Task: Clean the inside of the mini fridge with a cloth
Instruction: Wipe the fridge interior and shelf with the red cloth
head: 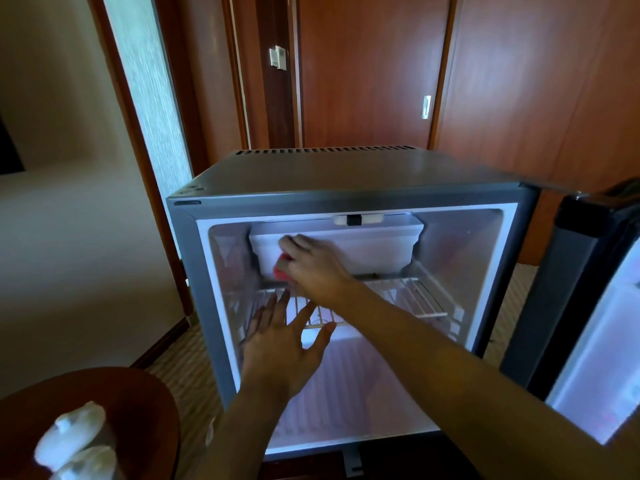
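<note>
Left hand (pixel 284 344), nearest, fingers spread, holds nothing, at wire shelf (pixel 408 299) front edge. Right hand (pixel 311 268) grips red cloth (pixel 281 270) against white freezer box (pixel 363 247), upper back of mini fridge (pixel 346 195). Wipe with overlapping strokes, reaching corners. Cloth mostly hidden; blurry.

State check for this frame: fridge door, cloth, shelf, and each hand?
Fridge door: open, swung right.
Cloth: red, pressed against the white box inside.
Shelf: in place, bare.
Right hand: holds the cloth.
Left hand: open, fingers spread at the shelf's front.
</note>
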